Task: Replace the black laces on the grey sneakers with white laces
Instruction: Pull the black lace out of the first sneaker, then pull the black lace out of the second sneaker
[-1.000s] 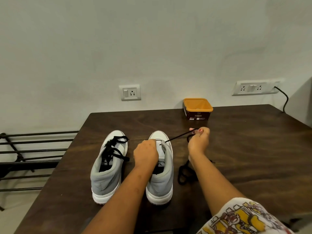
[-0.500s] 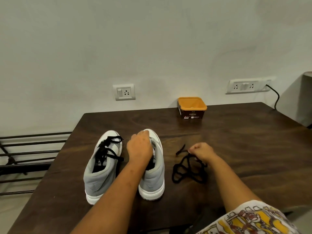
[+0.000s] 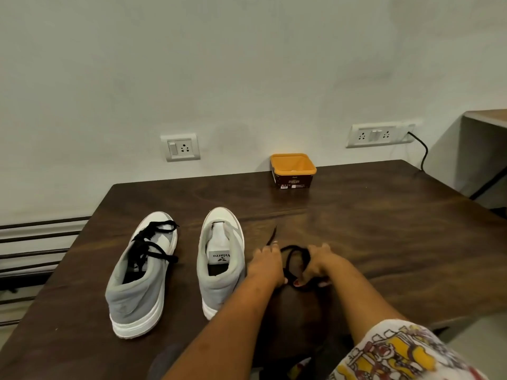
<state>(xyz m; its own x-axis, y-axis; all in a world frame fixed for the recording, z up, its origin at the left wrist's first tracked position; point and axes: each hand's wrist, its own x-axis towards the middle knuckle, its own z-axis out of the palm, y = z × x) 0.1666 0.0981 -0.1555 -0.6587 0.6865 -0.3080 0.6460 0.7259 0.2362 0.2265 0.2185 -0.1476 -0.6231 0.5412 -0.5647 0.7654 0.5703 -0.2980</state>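
Note:
Two grey sneakers with white soles stand side by side on the dark wooden table (image 3: 384,231), toes pointing away from me. The left sneaker (image 3: 142,272) still carries its black lace. The right sneaker (image 3: 222,259) has bare eyelets and an exposed white tongue. Just right of it lies the loose black lace (image 3: 295,256), bunched into loops. My left hand (image 3: 266,266) and my right hand (image 3: 318,266) both grip this lace from either side, low over the table. One lace tip sticks out beyond my left hand. No white laces are visible.
An orange tub (image 3: 293,170) with a dark label stands at the table's far edge against the wall. Two wall sockets (image 3: 182,147) sit above the table, a black cable hanging from the right one. A metal rack (image 3: 35,250) is left of the table.
The lace came fully out of the right sneaker and dropped to the table. My left hand left the sneaker and moved right to join my right hand on the bunched lace.

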